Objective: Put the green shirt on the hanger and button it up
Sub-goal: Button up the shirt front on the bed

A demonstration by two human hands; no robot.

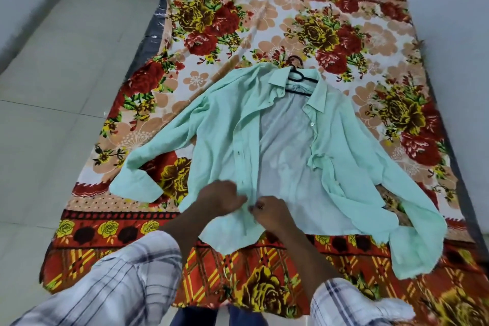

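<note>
The green shirt (230, 140) is lying open, its long axis running from hem at 6 o'clock to the hanger (299, 79) at 12, with the left hand (222, 198) and right hand (270, 213) both pinching the 9 o'clock front edge near the hem, the button side lying toward 3, nearer the right hand, and curled fingers hiding any button.

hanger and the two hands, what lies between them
Head view: only the green shirt, its front open and pale inner back showing, from the hanger down to the left hand and right hand.
</note>
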